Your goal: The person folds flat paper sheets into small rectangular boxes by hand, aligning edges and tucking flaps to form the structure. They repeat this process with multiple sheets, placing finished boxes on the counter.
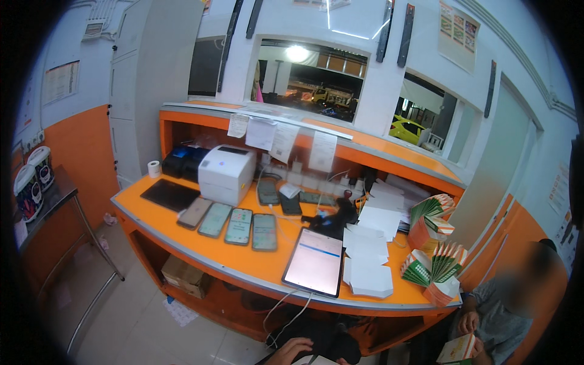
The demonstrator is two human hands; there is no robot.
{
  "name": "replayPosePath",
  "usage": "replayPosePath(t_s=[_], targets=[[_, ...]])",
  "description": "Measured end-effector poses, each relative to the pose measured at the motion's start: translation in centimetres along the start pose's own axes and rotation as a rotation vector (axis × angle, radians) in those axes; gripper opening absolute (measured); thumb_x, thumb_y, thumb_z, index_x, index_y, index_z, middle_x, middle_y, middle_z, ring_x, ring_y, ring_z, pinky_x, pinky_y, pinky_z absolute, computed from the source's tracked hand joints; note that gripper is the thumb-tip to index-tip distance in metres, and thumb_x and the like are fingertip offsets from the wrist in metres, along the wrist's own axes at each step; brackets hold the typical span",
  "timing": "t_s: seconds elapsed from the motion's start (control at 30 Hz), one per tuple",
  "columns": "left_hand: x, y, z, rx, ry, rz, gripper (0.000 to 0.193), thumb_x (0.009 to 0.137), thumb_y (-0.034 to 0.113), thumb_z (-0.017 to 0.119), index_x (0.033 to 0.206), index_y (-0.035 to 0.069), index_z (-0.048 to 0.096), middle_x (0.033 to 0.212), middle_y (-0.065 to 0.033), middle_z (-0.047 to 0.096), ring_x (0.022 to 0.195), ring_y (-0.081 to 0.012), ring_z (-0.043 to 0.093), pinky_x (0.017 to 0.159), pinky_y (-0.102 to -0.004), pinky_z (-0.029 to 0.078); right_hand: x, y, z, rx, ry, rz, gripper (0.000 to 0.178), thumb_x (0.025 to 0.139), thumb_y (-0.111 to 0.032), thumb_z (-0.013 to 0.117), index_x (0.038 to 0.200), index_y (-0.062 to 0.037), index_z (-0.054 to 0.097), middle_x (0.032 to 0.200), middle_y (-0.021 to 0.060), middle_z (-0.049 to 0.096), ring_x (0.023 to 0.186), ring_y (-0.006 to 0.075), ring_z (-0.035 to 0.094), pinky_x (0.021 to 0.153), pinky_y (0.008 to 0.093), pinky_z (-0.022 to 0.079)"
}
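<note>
At the bottom edge, my left hand [292, 350] is partly in view, its fingers curled at the edge of a white card piece [313, 361]. Only the top of that piece shows, so its shape is hidden. Of my right hand [342, 362] just a sliver appears beside the card, and its fingers cannot be made out. Above my hands, a tablet [314, 261] with a lit screen lies at the front edge of the orange desk [201, 243]. To its right are stacked white flat cartons [368, 274].
Several phones [238, 227], a white label printer [227, 173] and a dark tablet [170, 194] lie on the desk. Fanned stacks of green, white and orange cartons [435, 267] stand at its right end. A seated person [508, 304] at right holds a similar carton [457, 349]. White cables [292, 316] hang down in front.
</note>
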State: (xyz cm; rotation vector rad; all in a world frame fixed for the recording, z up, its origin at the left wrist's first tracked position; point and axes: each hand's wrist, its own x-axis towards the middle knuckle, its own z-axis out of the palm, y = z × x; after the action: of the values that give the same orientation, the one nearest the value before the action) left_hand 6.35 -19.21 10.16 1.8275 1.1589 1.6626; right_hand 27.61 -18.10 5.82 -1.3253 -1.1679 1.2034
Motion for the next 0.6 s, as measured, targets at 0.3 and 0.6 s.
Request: replayPosePath(t_s=[0.3,0.6], targets=[[-1.1,4.5,6.9,-0.233,-0.123,-0.496,0.026,0.095,0.018,0.067,0.112,-0.001,0.061,0.095,-0.0111,0.067,0.09,-0.022,0.066,0.079,-0.0357,0.053,-1.8,-2.8,1.3,-0.283,0.015,-0.202,0.038,0.1,-0.008,0.048,0.136,-0.0004,0.055,0.133,0.0155,0.06,0.122,0.0249,0.057,0.104,0.0347,0.042],[-1.0,0.8,6.5,-0.336,-0.1,-0.654,0.02,0.096,0.014,0.064,0.109,-0.001,0.063,0.096,-0.0109,0.07,0.089,-0.0168,0.067,0.077,-0.0317,0.054,-3.1,-2.1,3.4,-0.199,-0.053,-0.363,0.038,0.1,-0.008,0.048,0.137,0.0004,0.054,0.134,0.0175,0.059,0.125,0.0265,0.056,0.106,0.0368,0.04]])
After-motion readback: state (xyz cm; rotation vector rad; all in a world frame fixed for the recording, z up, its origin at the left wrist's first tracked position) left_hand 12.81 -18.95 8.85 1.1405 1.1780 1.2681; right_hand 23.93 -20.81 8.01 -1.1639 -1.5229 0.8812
